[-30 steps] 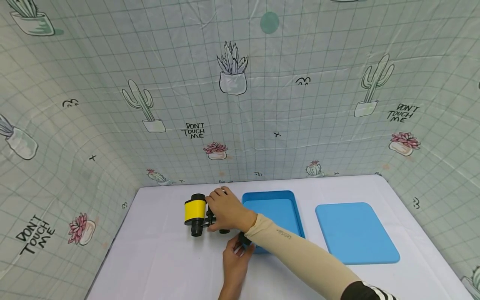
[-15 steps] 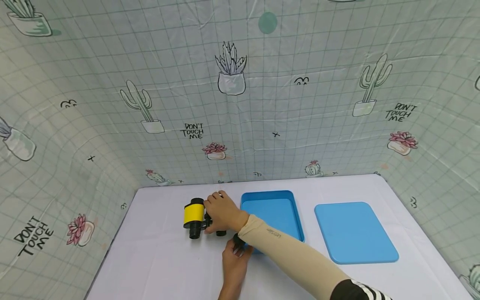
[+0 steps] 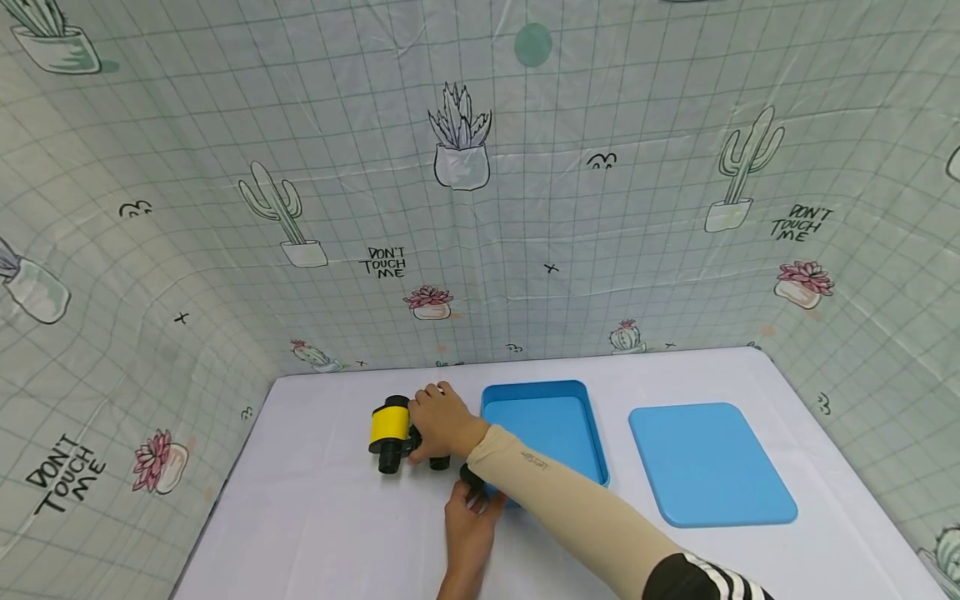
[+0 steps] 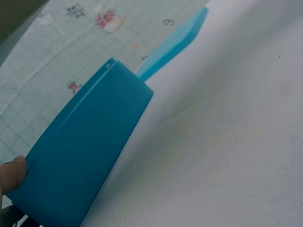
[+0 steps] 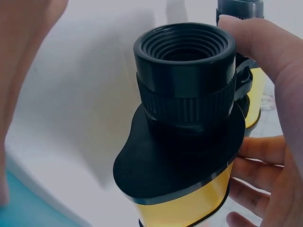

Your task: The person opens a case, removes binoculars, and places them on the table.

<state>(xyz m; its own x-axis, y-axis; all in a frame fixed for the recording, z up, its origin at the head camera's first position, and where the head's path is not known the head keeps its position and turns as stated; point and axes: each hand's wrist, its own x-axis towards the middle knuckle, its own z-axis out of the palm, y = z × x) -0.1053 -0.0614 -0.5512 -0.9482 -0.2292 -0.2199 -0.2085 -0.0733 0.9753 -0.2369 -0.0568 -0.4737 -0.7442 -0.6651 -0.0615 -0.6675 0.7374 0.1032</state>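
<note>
My right hand grips a pair of yellow and black binoculars at the left of the table, just left of an open blue box. In the right wrist view a black eyepiece faces the camera, with thumb and fingers around the far barrel side. My left hand is at the box's near left corner. In the left wrist view its thumb presses the outside of the box wall, while the other fingers are mostly hidden. A dark object shows below my right wrist, overlapping the left fingertips.
A flat blue lid lies on the white table to the right of the box. Behind and at both sides hangs a gridded cloth with cactus prints. My right forearm crosses over the box's near part.
My right wrist and forearm have moved a little to the left, and the right hand has shifted slightly with them, still gripping the binoculars. The left hand, box and lid stay put.
</note>
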